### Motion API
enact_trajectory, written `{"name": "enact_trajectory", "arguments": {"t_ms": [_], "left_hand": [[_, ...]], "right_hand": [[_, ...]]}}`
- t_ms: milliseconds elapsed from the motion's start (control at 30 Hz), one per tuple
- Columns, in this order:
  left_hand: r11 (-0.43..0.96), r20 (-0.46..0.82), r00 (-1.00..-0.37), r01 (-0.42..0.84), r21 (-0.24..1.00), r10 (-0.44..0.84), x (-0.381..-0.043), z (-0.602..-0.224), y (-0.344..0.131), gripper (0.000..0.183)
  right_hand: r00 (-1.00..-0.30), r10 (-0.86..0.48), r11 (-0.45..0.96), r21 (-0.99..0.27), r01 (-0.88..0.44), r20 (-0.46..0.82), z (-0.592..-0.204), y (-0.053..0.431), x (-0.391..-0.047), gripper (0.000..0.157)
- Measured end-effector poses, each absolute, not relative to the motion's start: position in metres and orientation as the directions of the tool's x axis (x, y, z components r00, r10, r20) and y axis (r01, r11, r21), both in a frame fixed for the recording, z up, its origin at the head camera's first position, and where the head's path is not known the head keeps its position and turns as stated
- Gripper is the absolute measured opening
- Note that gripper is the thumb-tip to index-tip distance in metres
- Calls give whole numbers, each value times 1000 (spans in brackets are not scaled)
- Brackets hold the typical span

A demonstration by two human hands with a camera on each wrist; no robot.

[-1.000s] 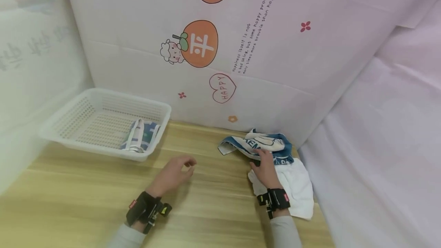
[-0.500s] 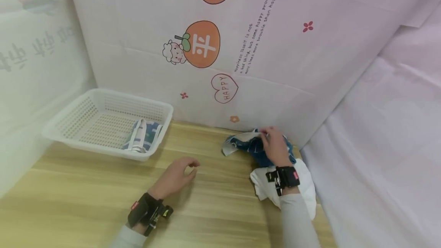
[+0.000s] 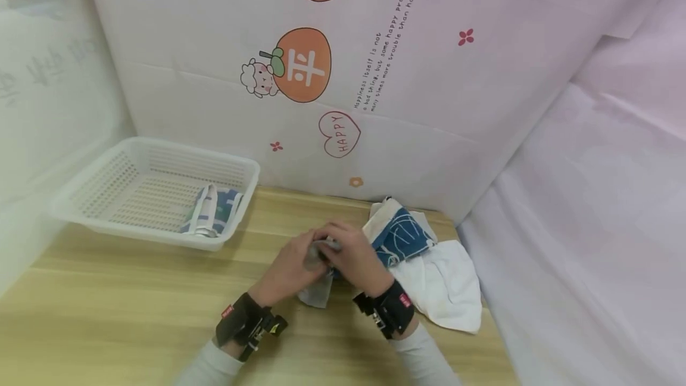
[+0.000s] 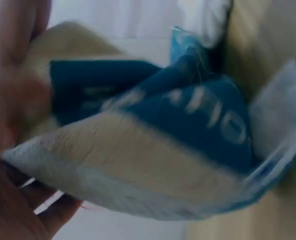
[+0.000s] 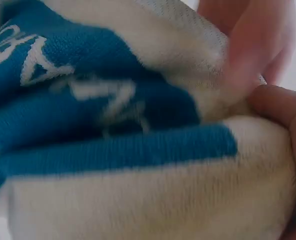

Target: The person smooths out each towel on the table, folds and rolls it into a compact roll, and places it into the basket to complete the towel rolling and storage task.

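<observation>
A blue and cream towel [image 3: 404, 234] with pale lettering lies loosely bunched, its near end lifted between both hands. My left hand [image 3: 289, 267] pinches that end beside my right hand [image 3: 356, 258], which grips the same edge; the two hands almost touch and hide part of the cloth. Across the left wrist view the towel [image 4: 153, 145] sags away from the left fingers. Close up in the right wrist view, the towel [image 5: 153, 195] shows a fold by the right fingers [image 5: 283, 107]. A white cloth [image 3: 447, 285] lies under the towel's right side.
At the left on the wooden table [image 3: 134, 314] stands a white plastic basket [image 3: 150, 237]. Inside its right end is a folded blue and white patterned cloth [image 3: 222, 210]. Printed white fabric walls [image 3: 225, 112] close off the back and sides.
The right hand has gone from the towel's back to the middle, drawing its near end leftward. The left hand has moved slightly right and taken hold of the towel too.
</observation>
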State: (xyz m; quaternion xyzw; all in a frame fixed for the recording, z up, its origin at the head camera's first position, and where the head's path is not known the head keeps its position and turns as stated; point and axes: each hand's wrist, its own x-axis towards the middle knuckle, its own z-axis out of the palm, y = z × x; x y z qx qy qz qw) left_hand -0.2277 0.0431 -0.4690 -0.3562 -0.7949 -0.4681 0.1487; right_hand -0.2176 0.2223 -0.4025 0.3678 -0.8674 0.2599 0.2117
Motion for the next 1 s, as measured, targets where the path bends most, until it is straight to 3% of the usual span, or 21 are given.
{"name": "enact_trajectory", "arguments": {"t_ms": [133,233,300,367,500,700,800,933,1000], "left_hand": [[339,484,-766,629,699,424,-229,-477,29,30],[350,448,-794,591,727,412,-232,-475,17,24],[344,441,-807,573,744,392,-232,-470,8,21],[325,456,-809,574,752,372,-233,-463,-1,22],[286,534,-797,601,746,281,-235,-452,-17,20],[226,607,-775,632,741,177,-239,-441,-36,25],[223,565,-793,608,762,227,-236,-438,-42,30],[250,520,-800,592,766,300,-231,-435,-46,21],[253,500,-798,588,768,335,-229,-434,-49,20]], "right_hand": [[-727,-517,602,-412,-685,452,-433,220,-212,34],[-792,-483,630,-479,-611,375,-450,232,-212,58],[-820,-459,654,-495,-572,341,-462,243,-214,66],[-829,-444,673,-485,-559,340,-474,254,-218,59],[-823,-420,664,-489,-565,381,-488,268,-227,20],[-825,-448,613,-553,-564,344,-498,264,-237,12],[-825,-458,633,-530,-564,332,-505,260,-248,29],[-834,-464,682,-481,-551,297,-513,255,-273,55],[-836,-483,703,-454,-547,260,-518,253,-286,59]]}}
